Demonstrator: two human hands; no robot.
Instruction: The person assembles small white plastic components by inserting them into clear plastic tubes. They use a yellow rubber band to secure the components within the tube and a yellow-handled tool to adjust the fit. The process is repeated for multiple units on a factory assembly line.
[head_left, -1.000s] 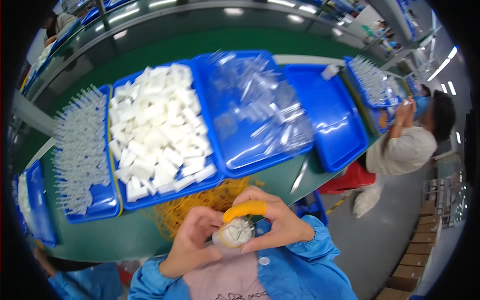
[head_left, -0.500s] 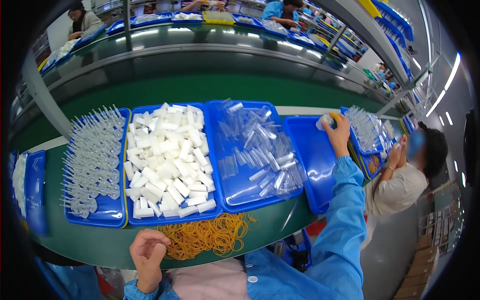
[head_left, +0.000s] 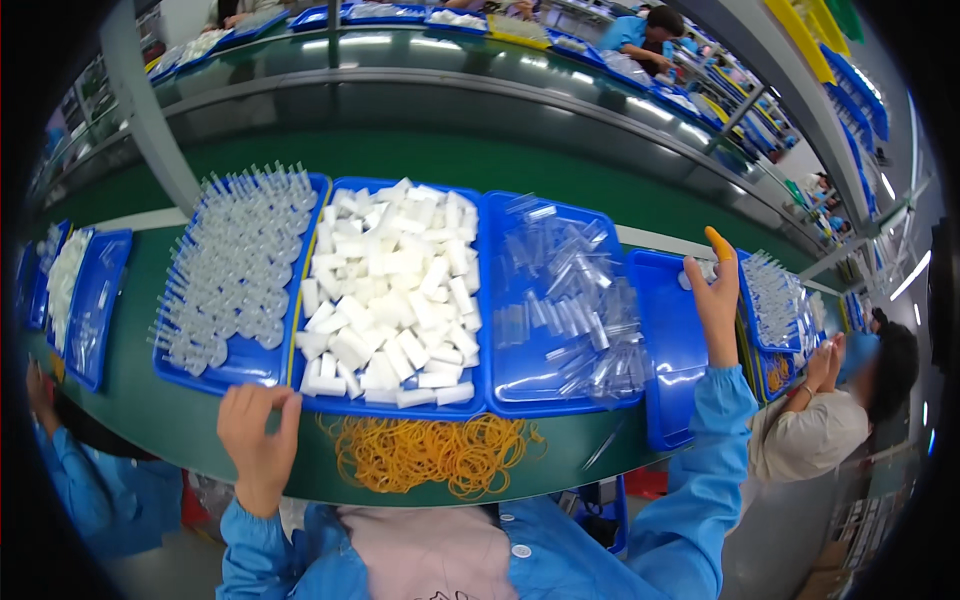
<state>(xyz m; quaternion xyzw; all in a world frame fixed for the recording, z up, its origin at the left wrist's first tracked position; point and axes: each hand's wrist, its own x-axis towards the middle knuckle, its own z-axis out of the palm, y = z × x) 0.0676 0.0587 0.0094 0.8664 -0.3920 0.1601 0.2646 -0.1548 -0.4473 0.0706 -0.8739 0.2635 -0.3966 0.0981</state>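
My left hand (head_left: 258, 442) hovers at the front edge of the blue tray of clear stemmed plastic parts (head_left: 240, 270). Its fingers are loosely bent with a gap to the thumb, and nothing shows in them. Over the far end of the right-hand blue tray (head_left: 670, 345), my right hand (head_left: 716, 305) is open, thumb and index finger apart. A yellow cover sits on that index fingertip. Beside the thumb, in the tray, lies a small clear-and-white bundle (head_left: 696, 273), partly hidden. Orange rubber bands (head_left: 430, 455) lie heaped on the green table between my arms.
A blue tray of white foam blocks (head_left: 390, 300) and one of clear plastic tubes (head_left: 570, 300) stand side by side in the middle. Tweezers (head_left: 602, 445) lie by the front edge. Co-workers sit on both sides, one close at right (head_left: 830, 400). A green conveyor (head_left: 420, 150) runs behind.
My left hand has moved from the rubber bands up and left to the tray of stemmed parts. My right hand has let go of the bundle, its fingers now spread. The view has shifted.
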